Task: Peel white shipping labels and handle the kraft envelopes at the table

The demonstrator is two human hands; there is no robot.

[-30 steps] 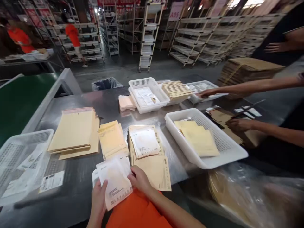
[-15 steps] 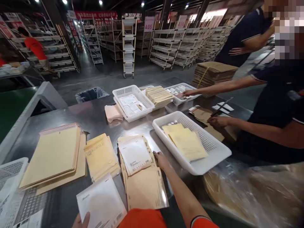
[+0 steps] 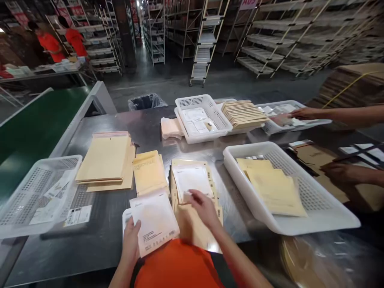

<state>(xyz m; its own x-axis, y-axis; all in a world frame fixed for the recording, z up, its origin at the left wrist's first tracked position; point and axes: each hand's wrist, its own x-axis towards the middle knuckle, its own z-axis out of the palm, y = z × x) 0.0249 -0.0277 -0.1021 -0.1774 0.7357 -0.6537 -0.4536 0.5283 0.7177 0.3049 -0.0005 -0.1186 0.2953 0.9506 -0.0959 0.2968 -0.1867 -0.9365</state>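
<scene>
Head view: a steel worktop (image 3: 126,120) in a shelved warehouse. The left hand (image 3: 131,239) grips a white mailer (image 3: 154,222). The right hand (image 3: 204,206), fingers loosely spread, rests on the envelope stack (image 3: 192,180) just beyond it. A white tray (image 3: 315,218) lies to its right.

Steel table (image 3: 144,128), envelope stacks (image 3: 105,160), white baskets (image 3: 288,188)

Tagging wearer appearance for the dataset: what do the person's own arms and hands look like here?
Both the left hand and the right hand are bare: no gloves, rings or watch visible. Forearms are uncovered, no sleeves in view. An orange garment covers the torso between them.
</scene>
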